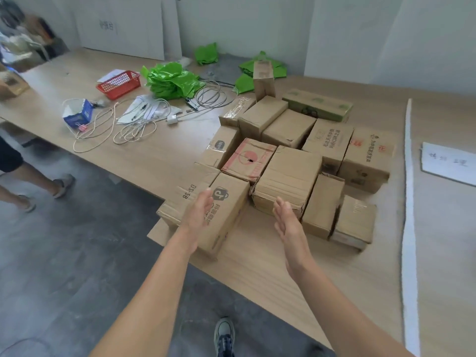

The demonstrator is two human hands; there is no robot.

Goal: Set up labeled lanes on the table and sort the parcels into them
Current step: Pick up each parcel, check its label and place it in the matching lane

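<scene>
Several cardboard parcels sit packed together on the wooden table (pixel 257 266). Nearest me lies a brown box with a shopping-bag logo (pixel 226 210). My left hand (pixel 199 215) is at its left side with straight fingers, touching or almost touching it. My right hand (pixel 288 225) hovers with flat fingers to the right of that box, in front of a larger plain box (pixel 288 176), holding nothing. A red-printed parcel (pixel 248 159) lies behind. A white strip (pixel 408 202) runs down the table at the right, with a white label sheet (pixel 449 163) beyond it.
Green plastic bags (pixel 172 81), a red basket (pixel 119 83), a blue carton (pixel 78 114), loose cords (pixel 134 124) and a charger lie on the table's far left. Another person's legs (pixel 33 181) stand at the left. My shoe (pixel 224 336) is on the grey floor.
</scene>
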